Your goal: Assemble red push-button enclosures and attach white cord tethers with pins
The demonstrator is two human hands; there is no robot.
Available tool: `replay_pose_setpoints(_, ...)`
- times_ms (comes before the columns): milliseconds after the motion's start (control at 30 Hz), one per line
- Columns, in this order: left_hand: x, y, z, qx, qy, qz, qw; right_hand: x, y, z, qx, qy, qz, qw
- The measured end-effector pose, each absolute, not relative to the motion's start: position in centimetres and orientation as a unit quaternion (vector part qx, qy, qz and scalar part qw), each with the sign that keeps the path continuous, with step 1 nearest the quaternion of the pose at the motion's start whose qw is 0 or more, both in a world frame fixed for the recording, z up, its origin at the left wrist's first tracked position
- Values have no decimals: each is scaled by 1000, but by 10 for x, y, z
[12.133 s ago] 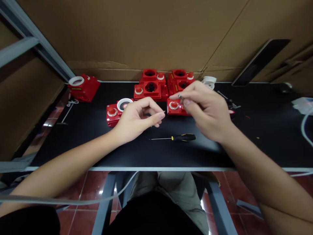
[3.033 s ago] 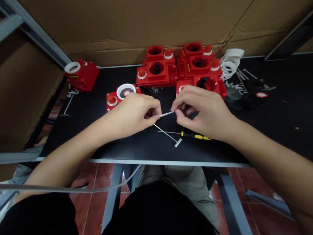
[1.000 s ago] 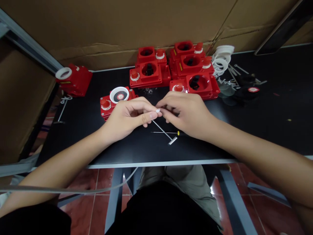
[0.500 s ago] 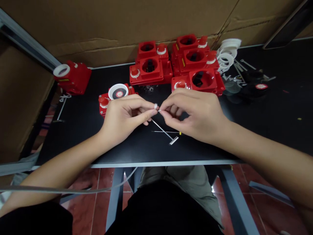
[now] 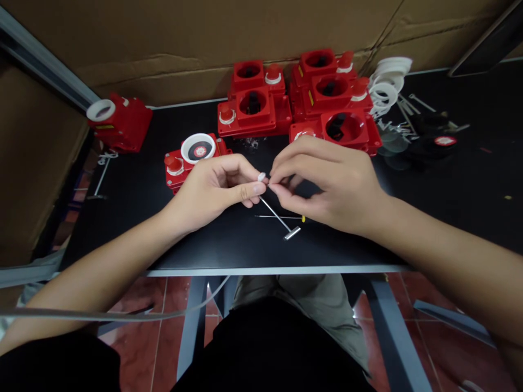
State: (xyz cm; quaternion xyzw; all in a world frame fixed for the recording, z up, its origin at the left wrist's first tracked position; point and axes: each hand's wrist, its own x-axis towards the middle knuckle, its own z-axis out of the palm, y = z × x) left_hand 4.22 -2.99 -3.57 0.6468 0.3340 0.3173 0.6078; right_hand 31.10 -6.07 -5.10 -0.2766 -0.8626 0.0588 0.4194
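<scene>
Between the thumb and index finger of my left hand (image 5: 218, 188) is a small white piece (image 5: 261, 177), too small to name. The fingertips of my right hand (image 5: 327, 179) are pinched right beside it; what they hold, if anything, is too small to make out. Under the hands a metal T-handle tool (image 5: 281, 222) lies on the black tabletop, crossing a thin screwdriver (image 5: 281, 218) with a yellow end. Just behind my left hand sits a red housing (image 5: 174, 163) with a white ring (image 5: 198, 148) around a black disc.
Several red housings (image 5: 253, 111) stand along the cardboard wall (image 5: 183, 43). Another red housing (image 5: 122, 122) is at the left, near a second T-handle tool (image 5: 100, 179). White rings (image 5: 384, 92), loose screws (image 5: 394, 126) and clear discs (image 5: 394, 144) are heaped at the right.
The white piece has turned slightly in my left fingers. My right fingertips have shifted a little and stay pinched close beside it. The view has moved slightly.
</scene>
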Motion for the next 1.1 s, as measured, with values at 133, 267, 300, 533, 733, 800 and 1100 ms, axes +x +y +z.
replay_pose_setpoints(133, 45, -33, -38, 616, 343, 346, 619, 313, -57, -55, -258, -874, 64, 405)
replay_pose_setpoints(267, 47, -37, -39, 602, 361, 379, 603, 314, -57, -55, -238, -886, 60, 393)
replay_pose_setpoints(300, 48, -37, -38, 597, 365, 381, 604, 315, -58, -55, -234, -889, 57, 389)
replay_pose_setpoints(533, 49, -38, -32, 562, 360, 375, 643, 316, -55, -57, -252, -890, 66, 375)
replay_pose_setpoints(733, 41, -36, -28, 694, 363, 339, 521, 320, -54, -53, -311, -866, 104, 378)
replay_pose_setpoints(800, 38, -37, -27, 744, 357, 337, 454, 321, -55, -50, -337, -844, 131, 396)
replay_pose_setpoints(1100, 37, -43, -25, 845, 349, 314, 254, 321, -56, -49, -349, -829, 146, 412)
